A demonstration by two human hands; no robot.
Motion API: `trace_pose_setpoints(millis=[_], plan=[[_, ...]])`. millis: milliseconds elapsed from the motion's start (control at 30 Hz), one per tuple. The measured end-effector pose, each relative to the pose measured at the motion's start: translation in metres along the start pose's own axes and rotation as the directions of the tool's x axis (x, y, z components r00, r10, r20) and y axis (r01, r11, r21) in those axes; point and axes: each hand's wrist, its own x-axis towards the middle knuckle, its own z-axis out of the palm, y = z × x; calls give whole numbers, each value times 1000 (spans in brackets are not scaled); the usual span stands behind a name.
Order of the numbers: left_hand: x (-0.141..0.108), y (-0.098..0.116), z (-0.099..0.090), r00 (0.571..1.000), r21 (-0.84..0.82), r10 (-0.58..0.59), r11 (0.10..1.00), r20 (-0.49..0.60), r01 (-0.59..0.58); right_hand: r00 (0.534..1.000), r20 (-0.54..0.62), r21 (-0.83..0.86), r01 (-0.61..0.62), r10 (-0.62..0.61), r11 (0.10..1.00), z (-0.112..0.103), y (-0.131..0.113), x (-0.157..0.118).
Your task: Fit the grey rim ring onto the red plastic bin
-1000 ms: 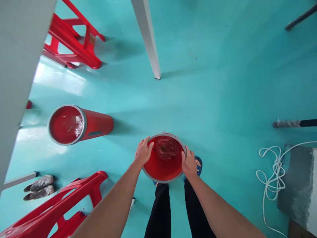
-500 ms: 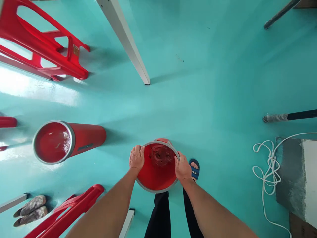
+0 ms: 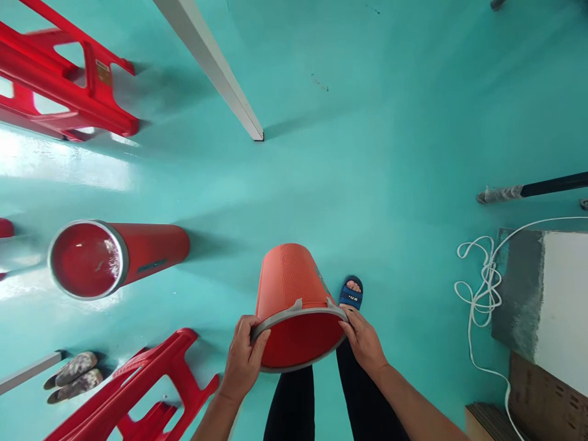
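Bucket [image 3: 289, 288] base: turned away, hidden.
Bucket contents: cannot tell; only a strip of inner wall shows.
Left hand [image 3: 242, 361] fingertips: curled inside the rim, hidden.
Left foot: hidden behind the bucket.
Near stool [image 3: 133, 392]: cut off by the bottom edge.
Far stool [image 3: 59, 79]: cut off at the left edge.
Label on far stool: too small to read.

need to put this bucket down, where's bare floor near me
Bare floor lies ahead of the bucket, between the table leg, the red bin and the rope. It is crowded at lower left by the stool and shoes.
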Motion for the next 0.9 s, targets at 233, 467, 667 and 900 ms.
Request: trace_pose_setpoints(millis=[233, 467, 667, 900], plan=[[-12, 31, -15, 939, -7, -120, 992, 321, 129, 996, -4, 79, -85, 86, 993, -14, 0, -7], [7, -9, -25, 915, -478, -351, 781, 198, 403, 960, 219, 280, -234, 175, 931, -12, -28, 15], [8, -35, -43, 844, -728, -501, 504, 193, 466, 936, 321, 342, -258, 146, 904, 5, -50, 41], [-12, -80, -37, 750, -649, -600, 459, 277, 607, 948, 318, 265, -74, -14, 961, 18, -93, 39]])
